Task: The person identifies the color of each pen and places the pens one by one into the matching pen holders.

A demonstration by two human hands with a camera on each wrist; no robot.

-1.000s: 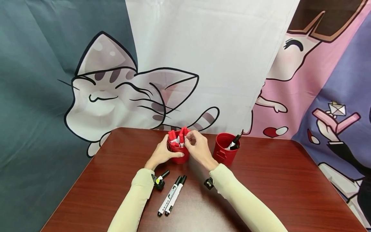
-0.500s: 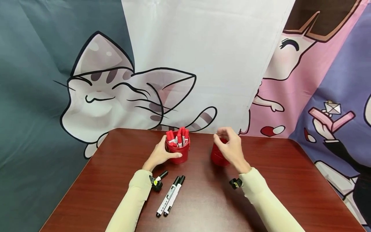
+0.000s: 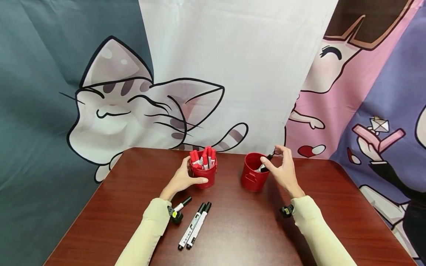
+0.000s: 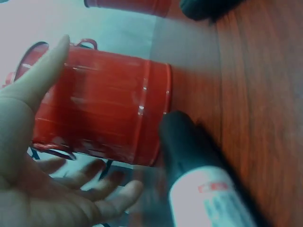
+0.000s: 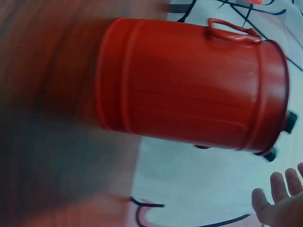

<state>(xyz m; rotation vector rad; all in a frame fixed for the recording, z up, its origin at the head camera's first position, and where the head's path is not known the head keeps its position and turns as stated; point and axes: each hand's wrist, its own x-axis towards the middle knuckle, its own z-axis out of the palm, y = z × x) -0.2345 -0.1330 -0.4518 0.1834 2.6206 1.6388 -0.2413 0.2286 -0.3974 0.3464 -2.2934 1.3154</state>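
Observation:
In the head view my left hand (image 3: pixel 183 179) is round a small red bucket (image 3: pixel 206 181) full of red-capped markers (image 3: pixel 205 161). Its thumb lies across the front and the other fingers are on the left side. The left wrist view shows the thumb over the bucket wall (image 4: pixel 104 99), the other fingers below it. My right hand (image 3: pixel 284 171) is at the right rim of a second red bucket (image 3: pixel 251 179), which holds black-capped markers (image 3: pixel 264 168). From the right wrist, its fingers (image 5: pixel 279 189) look spread and apart from that bucket, holding nothing.
Two black-and-white markers (image 3: pixel 196 225) lie side by side on the wooden table (image 3: pixel 239 232). Another black-capped marker (image 3: pixel 183 204) lies beside my left wrist. A cartoon-printed cloth (image 3: pixel 186 111) hangs behind the table's back edge.
My right hand has left the bucket of red markers and moved right, over the second bucket to its right rim. My left hand stays at its bucket.

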